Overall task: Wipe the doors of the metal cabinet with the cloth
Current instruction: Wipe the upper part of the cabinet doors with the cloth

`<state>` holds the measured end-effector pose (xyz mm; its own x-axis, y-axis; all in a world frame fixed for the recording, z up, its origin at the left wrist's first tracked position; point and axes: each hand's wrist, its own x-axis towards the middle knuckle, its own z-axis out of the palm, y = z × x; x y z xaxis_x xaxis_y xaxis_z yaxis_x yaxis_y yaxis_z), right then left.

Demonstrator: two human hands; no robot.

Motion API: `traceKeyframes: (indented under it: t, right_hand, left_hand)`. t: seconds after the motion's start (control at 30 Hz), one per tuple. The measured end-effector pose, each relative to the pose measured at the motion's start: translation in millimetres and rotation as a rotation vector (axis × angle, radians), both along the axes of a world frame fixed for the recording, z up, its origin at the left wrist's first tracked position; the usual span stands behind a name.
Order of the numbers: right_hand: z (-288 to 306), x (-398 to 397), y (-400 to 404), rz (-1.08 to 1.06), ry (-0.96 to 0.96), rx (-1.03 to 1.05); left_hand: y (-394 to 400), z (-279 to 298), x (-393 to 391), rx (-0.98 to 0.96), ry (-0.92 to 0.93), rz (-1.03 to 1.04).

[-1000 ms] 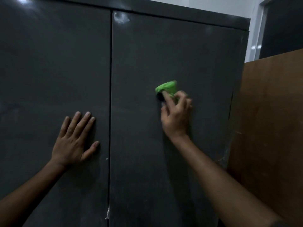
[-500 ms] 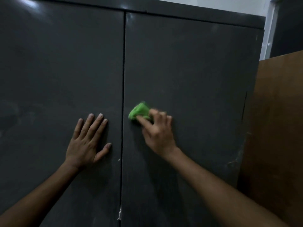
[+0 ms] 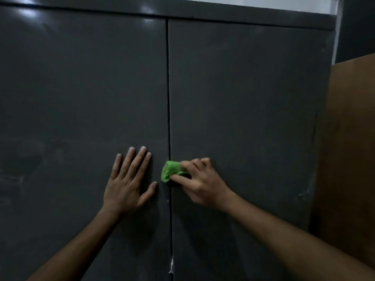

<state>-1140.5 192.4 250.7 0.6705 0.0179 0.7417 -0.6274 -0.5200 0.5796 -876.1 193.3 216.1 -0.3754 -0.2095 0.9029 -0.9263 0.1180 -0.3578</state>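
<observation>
The right hand (image 3: 199, 182) is pinching a bunched green cloth (image 3: 170, 170) between thumb and curled fingers, pressing it against the dark grey metal cabinet (image 3: 253, 17) right at the vertical seam (image 3: 168, 94) between the two doors. The cloth is sitting at the inner edge of the right door (image 3: 243, 102), its left end lapping over the seam toward the left door (image 3: 81, 94), roughly at mid-height of what is showing. The left hand (image 3: 126, 185) is lying flat on the left door near that door's inner edge, fingers straight and spread, thumb pointing toward the seam and stopping just beside the cloth without touching it. Both forearms are reaching up from the lower edge of the view. A brown board (image 3: 351, 149) is standing against the cabinet's right side, and a small pale mark (image 3: 171, 266) is showing low on the seam
</observation>
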Motion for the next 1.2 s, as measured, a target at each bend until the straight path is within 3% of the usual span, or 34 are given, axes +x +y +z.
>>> traceKeyframes:
  t: [0.07, 0.1, 0.2, 0.27, 0.33, 0.4, 0.47, 0.53, 0.6, 0.67, 0.7, 0.73, 0.83, 0.9, 0.97, 1.03, 1.1, 1.13, 1.2]
  right_hand:
    - [19.0, -16.2, -3.5, -0.034, 0.050, -0.059]
    - [36.6, -19.1, -7.3, -0.050, -0.045, -0.079]
    - [92.3, -5.9, -9.3, -0.112, -0.572, -0.016]
    - [88.7, 18.2, -6.2, -0.096, -0.727, 0.024]
    - [52.1, 35.9, -1.4, -0.061, -0.516, 0.044]
    - [12.2, 36.3, 6.4, -0.038, -0.100, 0.007]
    - [13.0, 26.4, 9.6, -0.074, 0.114, -0.011]
    - [42.8, 27.9, 4.8, -0.088, -0.011, -0.043]
    - [76.5, 40.9, 2.5, -0.102, -0.332, -0.009]
    - [83.4, 63.2, 4.5, -0.081, -0.601, 0.051]
    - [72.7, 74.9, 4.5, -0.063, -0.634, 0.061]
    - [55.4, 84.9, 5.1, -0.040, -0.566, 0.065]
    - [2.3, 93.7, 10.6, 0.028, 0.015, -0.003]
    - [14.9, 88.4, 8.9, 0.004, 0.164, -0.044]
    - [47.3, 90.5, 1.7, -0.014, -0.040, -0.068]
    - [77.2, 97.9, -1.6, -0.043, -0.390, -0.021]
    - [75.6, 115.8, 1.0, -0.043, -0.629, 0.030]
    - [62.6, 126.2, 2.4, -0.032, -0.636, 0.047]
    - [22.9, 141.5, 6.9, 0.024, -0.341, 0.026]
  left_hand:
    - [-1.1, -1.3, 0.2, 0.017, 0.009, -0.002]
    - [-1.8, -1.5, 0.2, 0.025, 0.013, -0.001]
    - [-2.5, -1.7, 1.6, 0.037, 0.006, 0.005]
    - [0.5, -0.7, 1.0, 0.042, 0.008, -0.004]
    - [5.0, 1.9, -0.3, 0.040, 0.024, -0.046]
    - [10.2, 3.7, 2.0, 0.046, 0.037, -0.129]
    - [16.2, 3.1, 9.2, 0.067, 0.029, -0.226]
    - [24.2, 0.1, 21.8, 0.071, 0.033, -0.259]
    - [32.3, -4.0, 39.6, 0.065, 0.065, -0.234]
    - [38.7, -8.5, 61.2, 0.068, 0.111, -0.173]
    - [41.7, -11.6, 72.0, 0.070, 0.123, -0.141]
    - [44.5, -14.5, 82.2, 0.069, 0.126, -0.118]
    - [51.3, -22.4, 111.1, 0.062, 0.113, -0.064]
    - [53.9, -27.1, 128.3, 0.066, 0.117, -0.029]
    - [53.4, -31.3, 144.5, 0.073, 0.133, 0.003]
    - [50.1, -34.9, 158.5, 0.083, 0.136, 0.025]
    - [44.5, -36.4, 170.3, 0.085, 0.106, 0.039]
    - [41.5, -36.7, 174.6, 0.081, 0.084, 0.044]
    - [35.7, -37.1, 180.3, 0.060, 0.052, 0.050]
